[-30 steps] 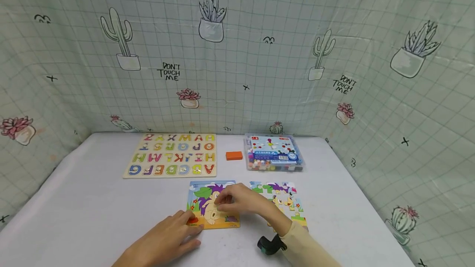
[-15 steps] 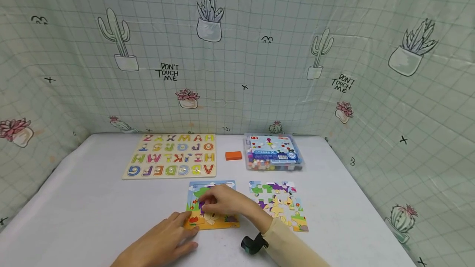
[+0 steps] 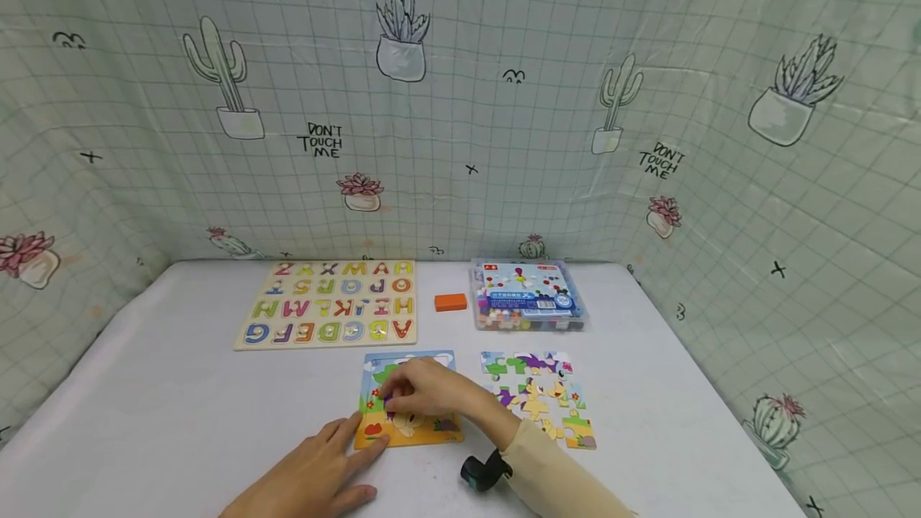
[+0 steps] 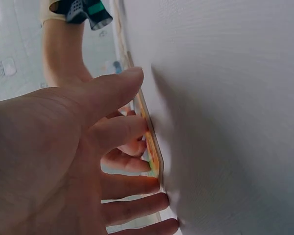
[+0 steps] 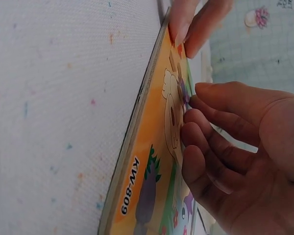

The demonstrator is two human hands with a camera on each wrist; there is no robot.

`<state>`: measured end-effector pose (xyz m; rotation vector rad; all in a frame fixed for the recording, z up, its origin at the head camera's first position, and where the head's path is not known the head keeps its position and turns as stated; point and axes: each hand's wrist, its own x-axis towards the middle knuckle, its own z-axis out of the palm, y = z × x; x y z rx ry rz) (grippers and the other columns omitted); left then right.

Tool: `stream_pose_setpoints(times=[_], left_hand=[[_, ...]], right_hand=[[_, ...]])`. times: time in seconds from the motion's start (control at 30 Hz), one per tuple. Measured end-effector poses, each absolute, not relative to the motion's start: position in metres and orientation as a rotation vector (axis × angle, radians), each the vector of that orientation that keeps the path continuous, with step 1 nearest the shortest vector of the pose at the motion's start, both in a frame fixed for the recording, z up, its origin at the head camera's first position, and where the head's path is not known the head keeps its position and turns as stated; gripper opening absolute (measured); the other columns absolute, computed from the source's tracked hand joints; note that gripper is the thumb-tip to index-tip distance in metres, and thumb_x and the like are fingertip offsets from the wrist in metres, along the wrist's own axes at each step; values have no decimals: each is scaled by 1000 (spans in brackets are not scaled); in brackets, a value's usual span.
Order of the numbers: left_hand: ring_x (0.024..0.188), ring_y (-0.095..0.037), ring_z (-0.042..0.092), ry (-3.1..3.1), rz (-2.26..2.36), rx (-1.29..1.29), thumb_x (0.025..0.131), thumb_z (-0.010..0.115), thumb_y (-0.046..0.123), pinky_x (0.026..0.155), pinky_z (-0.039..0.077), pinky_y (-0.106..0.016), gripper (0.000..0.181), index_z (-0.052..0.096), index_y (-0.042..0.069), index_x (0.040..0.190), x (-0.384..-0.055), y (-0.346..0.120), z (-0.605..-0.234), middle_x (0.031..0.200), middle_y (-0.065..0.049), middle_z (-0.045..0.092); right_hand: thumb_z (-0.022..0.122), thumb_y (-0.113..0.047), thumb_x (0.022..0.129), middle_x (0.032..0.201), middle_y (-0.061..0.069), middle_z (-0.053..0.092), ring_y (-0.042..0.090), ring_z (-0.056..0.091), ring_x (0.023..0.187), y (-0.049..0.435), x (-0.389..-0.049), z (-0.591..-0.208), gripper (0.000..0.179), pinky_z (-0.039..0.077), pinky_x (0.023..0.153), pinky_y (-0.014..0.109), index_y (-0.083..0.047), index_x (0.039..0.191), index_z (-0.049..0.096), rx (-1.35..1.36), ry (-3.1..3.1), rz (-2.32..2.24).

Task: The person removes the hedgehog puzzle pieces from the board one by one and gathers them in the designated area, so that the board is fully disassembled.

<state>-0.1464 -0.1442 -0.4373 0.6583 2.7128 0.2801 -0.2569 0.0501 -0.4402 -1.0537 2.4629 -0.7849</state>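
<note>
A jigsaw puzzle board [image 3: 410, 440] with a hedgehog picture lies flat on the table. The right hand [image 3: 424, 390] is over its left-middle part, fingers curled. In the right wrist view its thumb and index fingertip pinch a small purple puzzle piece [image 5: 184, 93] at the board's surface; the fingers partly hide it. My left hand [image 3: 316, 462] rests at the board's lower left corner with fairly straight fingers [image 4: 132, 208] touching the edge. To the right lie several puzzle pieces [image 3: 536, 406], spread in a loose picture with gaps.
A wooden alphabet board [image 3: 327, 302] lies at the back left. An orange block [image 3: 451, 302] sits beside a clear plastic box [image 3: 528, 298] of coloured parts at the back right. A patterned cloth [image 3: 460, 118] hangs behind the table. A black wrist camera [image 3: 480, 472] is on the right wrist.
The right hand has moved left across the board, uncovering its right side and the loose pieces. My left hand has drawn slightly back, showing the red print at the lower left corner.
</note>
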Motion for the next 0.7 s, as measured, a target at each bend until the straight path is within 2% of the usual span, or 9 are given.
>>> stream_pose_setpoints(times=[0.33, 0.7], left_hand=[[132, -41, 45, 2681, 246, 665, 89, 60, 57, 99, 44, -62, 53, 57, 35, 137, -148, -142, -440, 150, -25, 40], [130, -43, 47, 2700, 246, 669, 89, 62, 55, 94, 46, -65, 50, 60, 34, 135, -147, -140, -438, 147, -27, 43]], right_hand=[[67, -18, 94, 73, -9, 63, -2, 49, 59, 49, -257, -438, 16, 42, 57, 12, -10, 106, 74, -1030, 2443, -811], [68, -18, 93, 74, -10, 62, -2, 49, 61, 47, -257, -439, 13, 42, 58, 12, -11, 103, 72, -1009, 2448, -818]])
